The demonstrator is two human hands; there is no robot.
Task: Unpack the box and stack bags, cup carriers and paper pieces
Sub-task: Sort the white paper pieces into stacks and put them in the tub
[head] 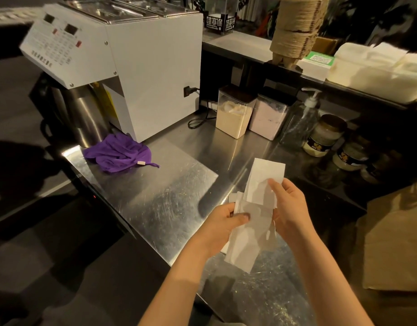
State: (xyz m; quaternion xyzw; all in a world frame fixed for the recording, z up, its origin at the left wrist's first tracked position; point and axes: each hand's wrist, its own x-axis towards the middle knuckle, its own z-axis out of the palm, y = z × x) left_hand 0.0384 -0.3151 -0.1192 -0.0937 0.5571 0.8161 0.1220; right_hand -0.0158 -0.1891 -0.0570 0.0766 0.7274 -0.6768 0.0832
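Clamping paper pieces [266,175] in both grips, left hand [222,223] and right hand [289,208], above dim-lit steel counter [160,198].

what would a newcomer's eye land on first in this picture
The white paper pieces stand out first, gripped by the left hand and the right hand low in the middle, above the steel counter. Next comes the bright purple cloth, crumpled on the counter's left part at the foot of the big white machine. A tall stack of brown cup carriers stands on the raised ledge at upper right.
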